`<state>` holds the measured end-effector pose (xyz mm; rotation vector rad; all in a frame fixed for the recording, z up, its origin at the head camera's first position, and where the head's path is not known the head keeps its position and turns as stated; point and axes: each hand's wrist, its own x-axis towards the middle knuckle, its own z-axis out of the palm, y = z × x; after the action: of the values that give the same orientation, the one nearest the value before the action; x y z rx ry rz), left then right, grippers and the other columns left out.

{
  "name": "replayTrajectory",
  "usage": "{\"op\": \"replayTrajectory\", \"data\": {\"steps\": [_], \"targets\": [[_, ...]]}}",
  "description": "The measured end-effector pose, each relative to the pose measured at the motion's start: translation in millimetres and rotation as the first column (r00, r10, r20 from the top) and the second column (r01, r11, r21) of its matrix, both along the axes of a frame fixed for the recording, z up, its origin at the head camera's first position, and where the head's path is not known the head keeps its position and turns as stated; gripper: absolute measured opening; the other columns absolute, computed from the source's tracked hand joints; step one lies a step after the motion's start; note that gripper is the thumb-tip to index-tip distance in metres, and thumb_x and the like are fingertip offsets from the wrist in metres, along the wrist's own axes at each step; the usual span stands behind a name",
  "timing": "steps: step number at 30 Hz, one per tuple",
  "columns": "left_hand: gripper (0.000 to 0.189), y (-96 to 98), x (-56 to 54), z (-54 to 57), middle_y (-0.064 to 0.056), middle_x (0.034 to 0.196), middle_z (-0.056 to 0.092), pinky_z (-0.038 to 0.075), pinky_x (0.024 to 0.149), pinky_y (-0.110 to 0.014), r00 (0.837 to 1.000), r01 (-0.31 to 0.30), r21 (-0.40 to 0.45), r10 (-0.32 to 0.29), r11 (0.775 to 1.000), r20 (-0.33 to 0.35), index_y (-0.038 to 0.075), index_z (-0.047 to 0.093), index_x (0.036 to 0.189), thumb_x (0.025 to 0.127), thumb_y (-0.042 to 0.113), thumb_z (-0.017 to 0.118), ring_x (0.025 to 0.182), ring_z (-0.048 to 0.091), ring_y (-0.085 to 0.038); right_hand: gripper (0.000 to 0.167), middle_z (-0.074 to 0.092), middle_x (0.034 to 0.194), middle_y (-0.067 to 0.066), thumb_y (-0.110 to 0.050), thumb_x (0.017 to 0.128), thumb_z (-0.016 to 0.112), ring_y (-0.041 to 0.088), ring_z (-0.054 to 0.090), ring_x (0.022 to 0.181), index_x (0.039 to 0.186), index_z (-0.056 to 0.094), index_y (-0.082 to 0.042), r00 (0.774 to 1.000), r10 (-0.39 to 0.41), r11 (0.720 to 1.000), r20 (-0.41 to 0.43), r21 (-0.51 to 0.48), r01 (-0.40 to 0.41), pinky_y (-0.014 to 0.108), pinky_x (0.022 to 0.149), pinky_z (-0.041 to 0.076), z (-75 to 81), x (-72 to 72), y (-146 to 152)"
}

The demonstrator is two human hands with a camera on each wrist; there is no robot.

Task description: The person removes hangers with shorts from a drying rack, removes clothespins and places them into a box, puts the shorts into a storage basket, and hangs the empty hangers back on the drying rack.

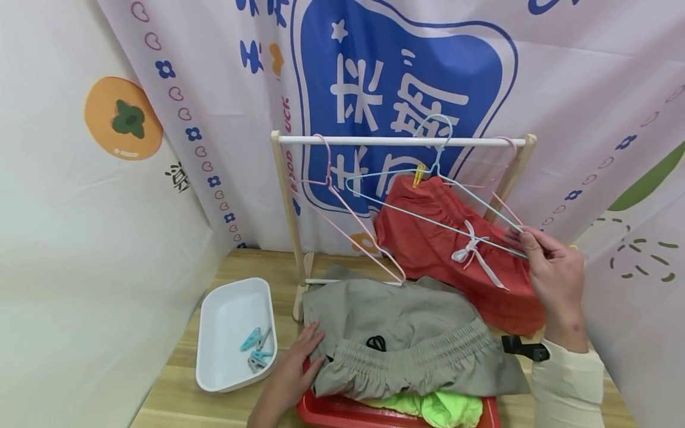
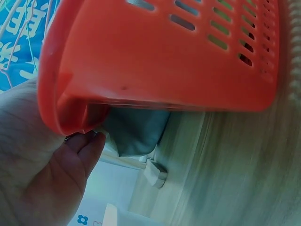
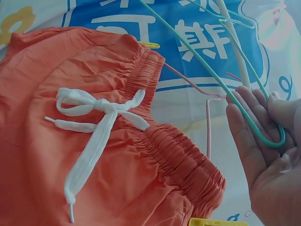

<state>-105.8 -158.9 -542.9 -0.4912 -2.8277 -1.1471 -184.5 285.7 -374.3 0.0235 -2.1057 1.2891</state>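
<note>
Blue hanger [image 1: 437, 168] is what I have in my right hand [image 1: 556, 267]: thumb and fingers pinch its lower corner, at the right end of the rack [image 1: 369, 141]. Its hook loops over the rack's rail, though I can't tell whether the rail bears its weight. No garment seems fixed to it; it crosses in front of the red shorts [image 1: 433, 255].

Those shorts look finished to me. They hang in the right half of the rack, seemingly from the pink hanger behind, with one yellow clip [image 1: 419, 176] at one end of the waistband and a second yellow clip [image 3: 216, 221] at the other.

More appears left to do. Grey shorts [image 1: 396, 309] lie unhung in front of the rack, spread over the red basket [image 1: 342, 410], with a bright green garment [image 1: 452, 410] partly under them. My left hand [image 1: 294, 364] rests there at the basket's edge, fingers laid out rather than clenched. Left of the rack, blue pegs [image 1: 250, 339] wait unused in the white tray [image 1: 225, 333].
</note>
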Motion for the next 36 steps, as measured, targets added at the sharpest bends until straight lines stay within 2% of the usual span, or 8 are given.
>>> {"op": "replayTrajectory", "data": {"steps": [3,9,16,19,23,26,32,36], "targets": [[0.047,0.2,0.3,0.1,-0.012,0.159,0.042,0.032,0.116,-0.052,1.0,-0.003,-0.001,0.003,1.0,0.005,0.0,0.061,0.141,0.097,0.01,0.072,0.148,0.034,-0.034,0.03,0.076,0.114,0.007,-0.017,0.103,0.064,-0.005,0.069,0.098,0.13,0.072,-0.005,1.0,0.004,1.0,0.013,0.003,-0.004,0.018,0.09,0.051,-0.2,-2.4,-1.0],[0.046,0.2,1.7,-0.2,-0.011,0.16,0.041,0.031,0.116,-0.052,1.0,-0.015,0.002,0.015,1.0,0.013,0.0,0.061,0.141,0.098,0.011,0.072,0.148,0.034,-0.034,0.029,0.076,0.111,0.005,-0.011,0.103,0.065,-0.004,0.07,0.095,0.129,0.071,0.0,0.997,0.082,0.996,-0.002,-0.017,-0.082,0.014,0.087,0.052,-4.1,-7.2,-1.2],[0.046,0.0,2.4,-3.0,-0.01,0.16,0.041,0.031,0.116,-0.051,1.0,-0.019,0.009,0.019,1.0,0.013,0.001,0.061,0.141,0.097,0.009,0.072,0.148,0.033,-0.033,0.035,0.077,0.108,-0.003,-0.025,0.104,0.064,-0.005,0.064,0.099,0.131,0.071,-0.004,0.993,0.039,0.997,0.11,0.058,-0.046,0.009,0.082,0.05,-8.8,-3.7,-2.2],[0.046,-0.3,3.0,-3.4,-0.011,0.16,0.041,0.032,0.116,-0.051,1.0,-0.018,0.012,0.018,1.0,0.008,0.001,0.061,0.141,0.097,0.009,0.072,0.148,0.034,-0.033,0.039,0.077,0.107,-0.005,-0.031,0.104,0.064,0.001,0.059,0.102,0.131,0.071,-0.005,0.989,0.023,0.995,0.148,0.088,-0.036,0.009,0.076,0.047,-9.4,-1.2,-1.5],[0.045,-0.6,2.8,-2.8,-0.012,0.159,0.042,0.032,0.116,-0.052,1.0,-0.011,0.021,0.012,1.0,-0.008,0.0,0.062,0.14,0.097,0.008,0.072,0.147,0.035,-0.035,0.044,0.076,0.114,-0.001,-0.038,0.104,0.062,0.007,0.055,0.105,0.133,0.07,-0.006,0.978,0.051,0.992,0.202,0.1,-0.072,0.011,0.074,0.047,-10.0,3.4,1.2],[0.045,-0.8,2.2,-0.4,-0.014,0.158,0.044,0.032,0.115,-0.054,1.0,0.0,0.026,0.001,1.0,-0.026,-0.001,0.062,0.139,0.096,0.008,0.073,0.146,0.036,-0.037,0.042,0.075,0.117,-0.001,-0.036,0.105,0.061,0.006,0.057,0.105,0.135,0.069,-0.007,0.968,0.107,0.985,0.226,0.11,-0.134,0.011,0.076,0.049,-12.1,7.7,5.9],[0.045,-4.1,-3.6,6.1,-0.015,0.151,0.052,0.039,0.11,-0.057,0.996,0.012,0.035,-0.009,0.999,-0.084,-0.001,0.064,0.137,0.094,0.008,0.075,0.139,0.047,-0.037,0.037,0.073,0.113,-0.015,-0.026,0.11,0.053,-0.005,0.062,0.1,0.133,0.068,-0.002,0.957,0.203,0.961,0.21,0.145,-0.236,0.008,0.081,0.048,-23.9,18.2,18.9],[0.045,-10.5,-10.5,12.3,-0.012,0.141,0.062,0.047,0.106,-0.052,0.992,-0.023,0.025,0.026,0.999,-0.122,0.003,0.065,0.137,0.094,0.009,0.076,0.129,0.058,-0.032,0.035,0.075,0.114,-0.002,-0.014,0.111,0.047,0.004,0.072,0.094,0.133,0.063,0.009,0.919,0.341,0.926,0.198,0.098,-0.364,0.016,0.083,0.055,-42.0,23.4,28.5]]}}
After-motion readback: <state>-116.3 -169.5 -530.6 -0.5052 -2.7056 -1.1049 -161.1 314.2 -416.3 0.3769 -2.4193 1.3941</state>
